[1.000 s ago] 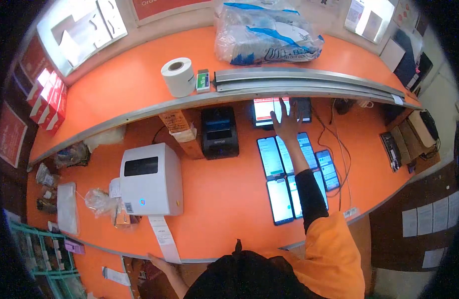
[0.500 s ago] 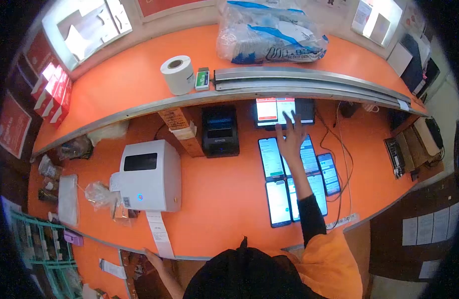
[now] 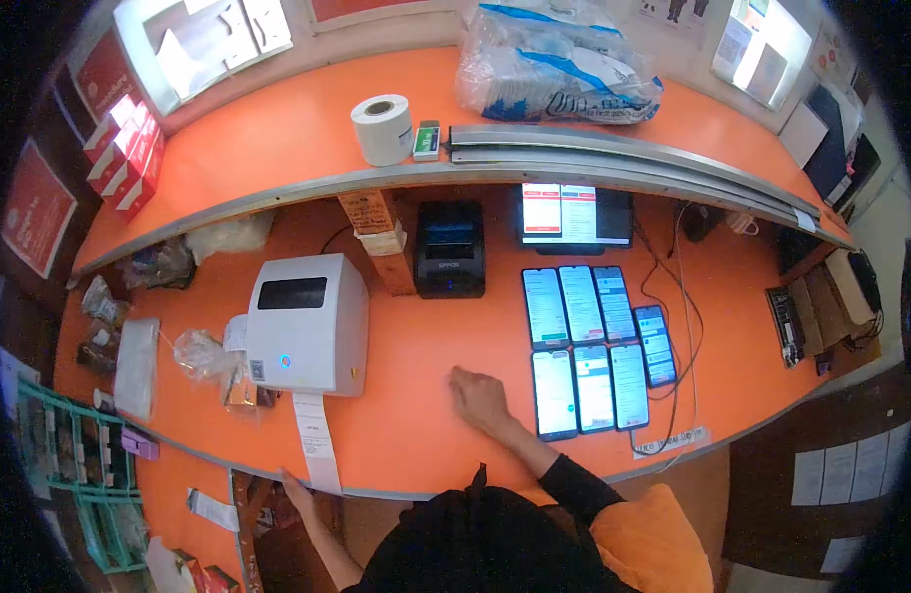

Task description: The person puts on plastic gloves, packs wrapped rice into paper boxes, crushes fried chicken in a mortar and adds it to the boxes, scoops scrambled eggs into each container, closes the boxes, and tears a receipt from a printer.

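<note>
My right hand (image 3: pixel 480 398) is over the orange counter, left of the phones, with its fingers curled in and nothing visible in them. Several lit phones lie in two rows beside it, among them a lower-left phone (image 3: pixel 554 393) and an upper-left phone (image 3: pixel 545 308). One more phone (image 3: pixel 656 346) lies slightly apart on the right. Behind them a tablet-like screen (image 3: pixel 578 216) is lit under the shelf. My left hand (image 3: pixel 299 494) rests at the counter's front edge, fingers extended, close to the printed paper strip (image 3: pixel 317 445) hanging from a white label printer (image 3: pixel 308 326).
A black receipt printer (image 3: pixel 450 250) stands under the raised shelf (image 3: pixel 277 119), near a wooden post (image 3: pixel 381 237). On the shelf are a paper roll (image 3: pixel 382 130), a small green box (image 3: pixel 427 141), metal rails (image 3: pixel 613 153) and a plastic-wrapped pack (image 3: pixel 564 74). Cables (image 3: pixel 685 296) trail on the right.
My right hand has come back from the screen, down and left across the phones to the bare counter, and its spread fingers have curled. My left hand stays at the edge. The view has shifted slightly.
</note>
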A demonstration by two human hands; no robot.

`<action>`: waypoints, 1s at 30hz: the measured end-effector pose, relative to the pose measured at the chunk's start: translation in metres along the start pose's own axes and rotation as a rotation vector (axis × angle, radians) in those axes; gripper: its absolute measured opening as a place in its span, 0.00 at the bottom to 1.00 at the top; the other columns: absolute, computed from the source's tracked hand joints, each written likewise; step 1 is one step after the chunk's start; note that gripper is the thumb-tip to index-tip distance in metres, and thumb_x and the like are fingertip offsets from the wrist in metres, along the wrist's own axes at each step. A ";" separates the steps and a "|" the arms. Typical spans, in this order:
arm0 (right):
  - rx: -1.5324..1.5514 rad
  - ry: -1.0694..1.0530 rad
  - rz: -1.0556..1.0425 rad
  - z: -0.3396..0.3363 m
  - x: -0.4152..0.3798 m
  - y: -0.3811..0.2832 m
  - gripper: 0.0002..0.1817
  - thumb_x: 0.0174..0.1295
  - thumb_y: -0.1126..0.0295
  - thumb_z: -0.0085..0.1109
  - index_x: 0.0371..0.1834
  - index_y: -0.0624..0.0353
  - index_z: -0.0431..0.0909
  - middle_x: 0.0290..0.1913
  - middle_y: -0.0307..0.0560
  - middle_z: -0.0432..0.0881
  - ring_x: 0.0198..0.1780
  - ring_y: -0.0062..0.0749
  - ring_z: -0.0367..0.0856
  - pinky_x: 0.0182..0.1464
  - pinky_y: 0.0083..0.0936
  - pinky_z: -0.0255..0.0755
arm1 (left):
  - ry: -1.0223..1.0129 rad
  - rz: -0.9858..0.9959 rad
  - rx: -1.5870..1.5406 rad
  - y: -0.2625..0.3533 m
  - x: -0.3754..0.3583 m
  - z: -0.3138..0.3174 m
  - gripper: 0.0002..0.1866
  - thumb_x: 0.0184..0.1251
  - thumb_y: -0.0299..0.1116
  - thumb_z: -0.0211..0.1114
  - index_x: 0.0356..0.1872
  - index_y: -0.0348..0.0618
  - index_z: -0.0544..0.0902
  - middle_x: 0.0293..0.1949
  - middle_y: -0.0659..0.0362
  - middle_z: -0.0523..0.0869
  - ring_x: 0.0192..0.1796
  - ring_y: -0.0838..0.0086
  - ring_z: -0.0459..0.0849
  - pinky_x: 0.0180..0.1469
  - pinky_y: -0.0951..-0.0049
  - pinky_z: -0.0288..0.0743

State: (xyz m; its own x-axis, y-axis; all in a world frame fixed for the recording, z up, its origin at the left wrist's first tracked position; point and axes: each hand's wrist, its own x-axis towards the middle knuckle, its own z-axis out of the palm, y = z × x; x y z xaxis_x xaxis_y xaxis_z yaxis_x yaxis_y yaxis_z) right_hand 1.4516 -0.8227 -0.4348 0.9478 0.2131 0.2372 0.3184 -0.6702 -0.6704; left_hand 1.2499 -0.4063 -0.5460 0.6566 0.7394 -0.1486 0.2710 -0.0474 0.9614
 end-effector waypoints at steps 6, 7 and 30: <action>-0.152 0.019 -0.165 0.008 -0.002 0.000 0.11 0.69 0.63 0.49 0.40 0.60 0.74 0.21 0.53 0.80 0.22 0.49 0.81 0.26 0.43 0.75 | -0.042 -0.002 -0.012 0.005 0.001 0.001 0.38 0.79 0.57 0.38 0.72 0.29 0.59 0.73 0.46 0.62 0.73 0.58 0.62 0.73 0.62 0.54; -0.159 0.043 -0.159 0.010 -0.001 0.001 0.11 0.69 0.63 0.49 0.39 0.60 0.74 0.20 0.53 0.79 0.21 0.49 0.80 0.24 0.43 0.74 | -0.034 -0.005 -0.012 -0.006 0.009 -0.005 0.38 0.79 0.57 0.38 0.72 0.29 0.59 0.73 0.46 0.62 0.73 0.58 0.62 0.73 0.62 0.54; -0.217 0.043 -0.183 0.004 0.003 -0.010 0.18 0.73 0.59 0.45 0.29 0.58 0.76 0.14 0.54 0.76 0.16 0.48 0.78 0.20 0.42 0.70 | -0.064 -0.091 -0.105 0.035 -0.014 0.011 0.39 0.78 0.59 0.40 0.71 0.30 0.60 0.70 0.50 0.66 0.71 0.64 0.64 0.71 0.64 0.57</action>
State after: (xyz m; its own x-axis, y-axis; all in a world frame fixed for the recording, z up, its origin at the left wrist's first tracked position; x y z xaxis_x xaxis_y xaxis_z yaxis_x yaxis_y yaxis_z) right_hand 1.4518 -0.8126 -0.4306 0.8720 0.3174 0.3727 0.4687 -0.7611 -0.4484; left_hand 1.2577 -0.4259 -0.5129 0.6772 0.6928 -0.2478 0.2585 0.0913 0.9617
